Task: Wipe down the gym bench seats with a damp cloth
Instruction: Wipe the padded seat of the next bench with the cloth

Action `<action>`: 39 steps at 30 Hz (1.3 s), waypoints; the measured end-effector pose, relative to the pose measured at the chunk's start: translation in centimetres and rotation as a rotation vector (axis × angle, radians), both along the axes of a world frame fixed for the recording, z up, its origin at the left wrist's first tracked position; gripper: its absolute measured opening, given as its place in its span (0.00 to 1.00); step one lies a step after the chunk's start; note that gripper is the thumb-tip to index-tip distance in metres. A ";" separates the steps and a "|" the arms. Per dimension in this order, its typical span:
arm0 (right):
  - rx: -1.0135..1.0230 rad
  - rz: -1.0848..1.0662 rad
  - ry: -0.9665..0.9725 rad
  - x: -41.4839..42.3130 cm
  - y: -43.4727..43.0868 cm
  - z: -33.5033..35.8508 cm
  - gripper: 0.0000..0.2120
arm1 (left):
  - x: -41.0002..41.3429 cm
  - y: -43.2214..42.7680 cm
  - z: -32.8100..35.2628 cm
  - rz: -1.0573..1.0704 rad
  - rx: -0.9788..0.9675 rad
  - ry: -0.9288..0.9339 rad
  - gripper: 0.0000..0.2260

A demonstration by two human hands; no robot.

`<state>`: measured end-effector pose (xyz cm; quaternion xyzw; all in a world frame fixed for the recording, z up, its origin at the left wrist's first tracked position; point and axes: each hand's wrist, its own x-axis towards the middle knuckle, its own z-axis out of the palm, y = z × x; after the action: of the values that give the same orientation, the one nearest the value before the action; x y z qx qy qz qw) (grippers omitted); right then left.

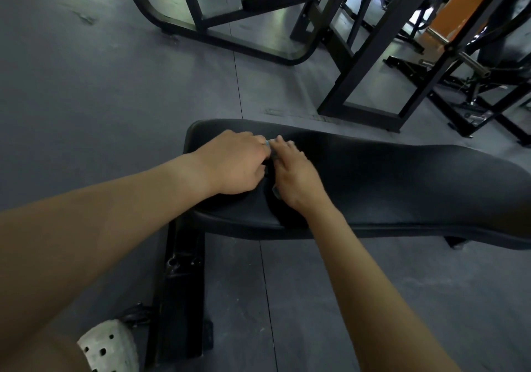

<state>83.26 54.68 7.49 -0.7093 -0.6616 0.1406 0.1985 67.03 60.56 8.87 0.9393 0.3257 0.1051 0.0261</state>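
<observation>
From my station I see both hands at the left end of the black bench seat (402, 188), very close to each other. The left hand (232, 165) lies with its back up and its fingers curled under, so the tips are hidden from me. The right hand (297, 177) lies flat on the seat, its fingers (283, 149) rather straight, held together and pointing away from me.

Of the cloth (267, 143) I see only a small pale blue piece. It shows in the narrow gap between the two hands, just at the knuckles of the left one and beside the fingertips of the right one. The rest is covered by the hands. I cannot tell whether the left fingers pinch it or only press on it.

Under the seat stands the black bench foot (178, 285) on the grey floor (86, 98). A white shoe (110, 348) with holes is beside it. Behind the bench are other black machine frames (370, 55).
</observation>
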 end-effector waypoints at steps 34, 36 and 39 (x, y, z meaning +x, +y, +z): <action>-0.035 -0.083 -0.146 3.4 4.7 0.5 0.15 | -2.6 0.4 -0.5 0.107 0.041 0.036 0.16; -0.059 -0.018 -0.152 2.6 3.9 0.2 0.20 | -2.4 0.3 -0.3 0.109 0.044 0.032 0.16; -0.067 0.128 -0.153 1.9 1.9 -0.1 0.24 | -2.2 0.1 -0.2 0.115 0.039 0.031 0.15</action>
<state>85.19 56.54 7.40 -0.6805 -0.7137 0.1204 0.1140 64.84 60.70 8.70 0.9208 0.3776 0.0982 -0.0031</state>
